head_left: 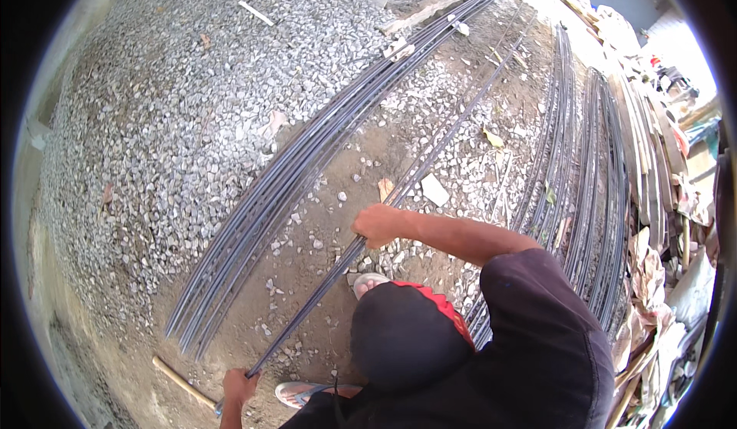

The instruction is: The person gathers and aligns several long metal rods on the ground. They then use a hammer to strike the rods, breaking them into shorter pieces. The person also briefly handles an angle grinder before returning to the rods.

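A thin bunch of dark steel rebar (321, 289) runs slantwise from near my feet to the far right. Fingers wrapped around its near end, my left hand (239, 385) is at the lower left. My right hand (374, 225) is closed on the same bars farther along, its arm reaching across from the right. Left of these bars, a thicker bundle of rebar (284, 179) lies on the ground, apart from both hands. Close to my left hand rests a wooden-handled tool (184, 381); its head is only partly seen.
Grey gravel (176, 122) covers the left side. More rebar bundles (587, 191) lie at right, beside stacked timber (652, 152) and crumpled sacks (652, 275). A sandalled foot (305, 394) is by my left hand. Dark cloth with a red edge (411, 337) hides ground below my right arm.
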A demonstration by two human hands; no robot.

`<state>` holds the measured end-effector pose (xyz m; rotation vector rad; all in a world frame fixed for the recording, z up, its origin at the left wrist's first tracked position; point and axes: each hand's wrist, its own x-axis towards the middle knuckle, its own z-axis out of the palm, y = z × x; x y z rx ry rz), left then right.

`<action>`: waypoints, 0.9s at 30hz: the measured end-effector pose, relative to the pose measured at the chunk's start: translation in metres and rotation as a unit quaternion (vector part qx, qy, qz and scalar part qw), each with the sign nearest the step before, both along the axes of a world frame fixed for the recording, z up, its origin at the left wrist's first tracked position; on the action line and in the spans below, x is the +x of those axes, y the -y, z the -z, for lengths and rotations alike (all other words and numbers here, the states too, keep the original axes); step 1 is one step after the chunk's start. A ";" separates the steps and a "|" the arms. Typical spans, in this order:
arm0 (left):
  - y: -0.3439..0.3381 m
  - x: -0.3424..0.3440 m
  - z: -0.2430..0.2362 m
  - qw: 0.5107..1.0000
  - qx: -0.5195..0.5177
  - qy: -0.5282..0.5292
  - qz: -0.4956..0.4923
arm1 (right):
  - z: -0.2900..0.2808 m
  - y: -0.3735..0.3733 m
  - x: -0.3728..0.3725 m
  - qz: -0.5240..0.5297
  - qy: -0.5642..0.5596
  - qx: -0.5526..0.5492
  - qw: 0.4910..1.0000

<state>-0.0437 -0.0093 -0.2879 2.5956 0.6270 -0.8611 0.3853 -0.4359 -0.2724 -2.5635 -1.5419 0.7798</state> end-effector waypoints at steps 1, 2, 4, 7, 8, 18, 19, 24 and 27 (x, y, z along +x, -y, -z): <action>-0.004 0.001 -0.003 1.000 0.014 -0.015 0.002 | -0.001 0.000 -0.001 0.035 -0.015 -0.009 0.999; -0.007 0.002 -0.007 1.000 -0.015 -0.012 -0.010 | 0.000 0.003 -0.003 0.104 -0.054 0.116 0.986; -0.005 0.001 -0.015 0.992 -0.084 -0.089 -0.035 | 0.009 0.011 -0.007 0.336 0.130 0.319 0.876; 0.006 -0.002 -0.029 0.965 -0.171 -0.187 -0.067 | 0.037 0.030 -0.006 0.681 0.235 0.422 0.551; 0.008 -0.003 -0.034 0.954 -0.188 -0.220 -0.074 | 0.049 0.036 -0.001 0.762 0.143 0.427 0.466; 0.010 -0.028 0.015 0.940 -0.279 -0.191 -0.053 | 0.062 0.043 0.030 0.764 -0.296 0.562 0.111; 0.009 -0.039 0.028 0.942 -0.281 -0.173 -0.056 | 0.051 0.036 0.031 0.755 -0.289 0.575 0.124; -0.010 -0.078 0.068 0.932 -0.306 -0.171 -0.089 | 0.023 0.003 0.023 0.745 -0.280 0.582 0.169; -0.024 -0.081 0.069 0.923 -0.316 -0.190 -0.106 | 0.046 -0.013 0.026 0.768 -0.270 0.542 0.208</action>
